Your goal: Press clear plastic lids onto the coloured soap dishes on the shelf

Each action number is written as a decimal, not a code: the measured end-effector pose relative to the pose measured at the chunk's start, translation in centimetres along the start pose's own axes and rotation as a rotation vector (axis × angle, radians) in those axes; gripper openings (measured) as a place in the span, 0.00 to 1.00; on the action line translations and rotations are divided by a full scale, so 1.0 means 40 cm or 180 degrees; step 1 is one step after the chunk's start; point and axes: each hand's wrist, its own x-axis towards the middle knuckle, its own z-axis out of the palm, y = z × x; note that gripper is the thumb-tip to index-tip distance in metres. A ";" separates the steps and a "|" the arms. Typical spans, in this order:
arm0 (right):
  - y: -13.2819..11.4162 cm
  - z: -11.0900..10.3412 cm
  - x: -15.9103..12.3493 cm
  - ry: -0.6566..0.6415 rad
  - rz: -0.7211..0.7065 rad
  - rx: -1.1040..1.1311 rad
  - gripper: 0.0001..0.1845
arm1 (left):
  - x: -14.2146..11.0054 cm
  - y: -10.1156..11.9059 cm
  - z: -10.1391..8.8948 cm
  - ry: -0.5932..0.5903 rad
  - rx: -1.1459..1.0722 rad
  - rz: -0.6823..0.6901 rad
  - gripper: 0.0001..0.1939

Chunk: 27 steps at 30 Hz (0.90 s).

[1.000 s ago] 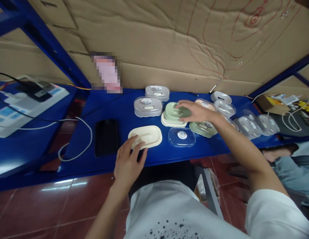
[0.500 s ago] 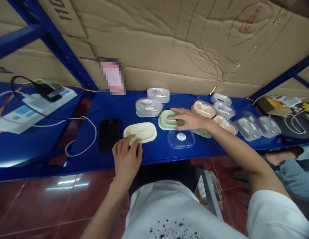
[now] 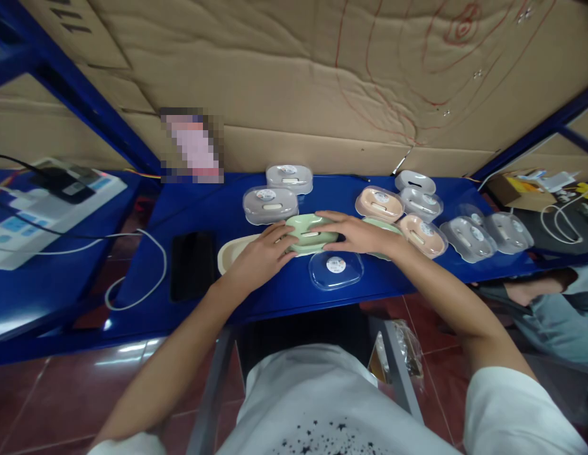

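A green soap dish [image 3: 309, 227] with a slot in its middle is between my two hands on the blue shelf. My left hand [image 3: 265, 258] has its fingers curled on the dish's left end. On the right end, the thumb and fingers of my right hand [image 3: 355, 234] grip it. Partly under my left hand lies a cream oval tray [image 3: 231, 253]. A clear lid [image 3: 336, 270] with a round white sticker rests just in front of the green dish. Another green piece [image 3: 384, 226] is partly hidden behind my right wrist.
Grey lidded soap dishes [image 3: 270, 206] stand behind my left hand. Peach ones [image 3: 380, 203] and more grey ones [image 3: 468, 239] stand to the right. A black phone [image 3: 193, 265], a white cable and a power strip [image 3: 102, 189] lie left. A person's arm shows at far right.
My left hand has moved right from the cream tray onto the green dish's left end. My right hand stays on the dish's right end. The camera view has shifted slightly.
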 end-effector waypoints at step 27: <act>-0.138 0.152 -0.208 -0.0018 -0.0254 -0.0594 0.41 | -0.030 0.006 -0.001 0.0257 -0.0409 -0.0037 0.07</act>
